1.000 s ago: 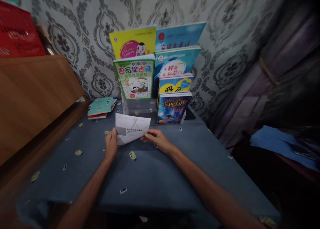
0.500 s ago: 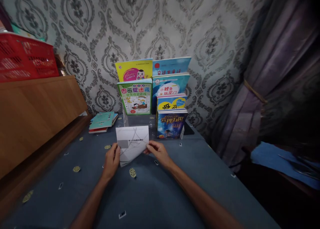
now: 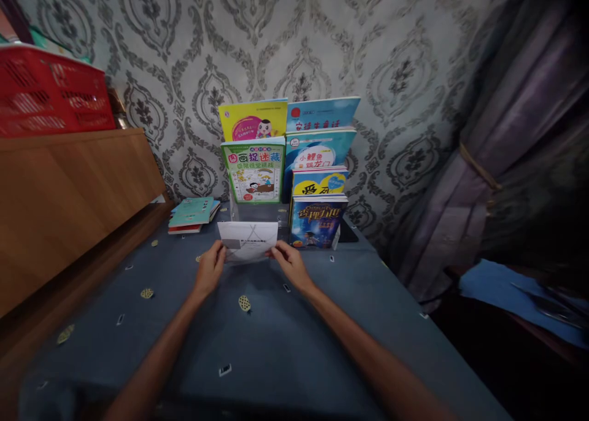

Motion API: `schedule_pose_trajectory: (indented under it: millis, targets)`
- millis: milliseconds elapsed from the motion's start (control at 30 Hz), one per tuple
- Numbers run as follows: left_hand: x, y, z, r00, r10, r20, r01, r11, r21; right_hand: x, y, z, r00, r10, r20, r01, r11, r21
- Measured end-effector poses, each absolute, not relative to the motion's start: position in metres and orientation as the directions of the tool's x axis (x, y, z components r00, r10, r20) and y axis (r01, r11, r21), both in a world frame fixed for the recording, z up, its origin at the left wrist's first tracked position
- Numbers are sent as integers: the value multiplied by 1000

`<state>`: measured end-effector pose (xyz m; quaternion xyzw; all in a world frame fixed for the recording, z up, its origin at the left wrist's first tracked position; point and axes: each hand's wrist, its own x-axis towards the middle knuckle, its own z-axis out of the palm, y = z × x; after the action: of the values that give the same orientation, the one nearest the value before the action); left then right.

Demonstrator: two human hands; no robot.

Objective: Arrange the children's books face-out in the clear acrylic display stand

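Between my two hands is a thin white booklet [image 3: 252, 234] with a grey block and dark print on its cover. Its left edge is pinched by my left hand [image 3: 210, 266], thumb on the near face. On the opposite side my right hand [image 3: 291, 265] grips the right edge the same way. The booklet is tilted over the table, just in front of a clear stand that is partly hidden. On that stand's left side are a green picture book [image 3: 256, 174] and a yellow book [image 3: 252, 119]. To the right stands a dark blue book [image 3: 318, 223].
Behind the dark blue book rise a yellow-and-blue book [image 3: 317, 183] and larger blue books [image 3: 319, 151]. A small book pile [image 3: 192, 213] lies left on the blue tablecloth [image 3: 294, 347]. A red basket [image 3: 55, 92] sits on a wooden cabinet [image 3: 78, 194]; a curtain [image 3: 497, 181] hangs right.
The booklet has tipped so its cover appears shorter, and its lower right corner no longer hangs at a slant. Both hands keep their hold. The view has shifted slightly.
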<state>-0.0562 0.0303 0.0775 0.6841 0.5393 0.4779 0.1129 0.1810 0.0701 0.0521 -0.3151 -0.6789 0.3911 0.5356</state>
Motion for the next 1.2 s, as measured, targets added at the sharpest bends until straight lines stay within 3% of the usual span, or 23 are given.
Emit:
schedule_pose_trajectory:
  millis: [200,600,833,1200]
  targets:
    - [-45,53,89,-24,785,619,596,-486,639,187,78,64,-159,806,570,165,591,-790]
    - [-38,78,139,-16,604,797,541,-665,515,195,94,119,-170,628,759,206,776,-596]
    - [-35,98,187,-24,492,870,522,-736,431,197,115,173,-166,474,865,273,865,-421]
    - [-34,144,212,-1,437,899,548,-752,366,201,155,203,-192,486,853,387,836,-389]
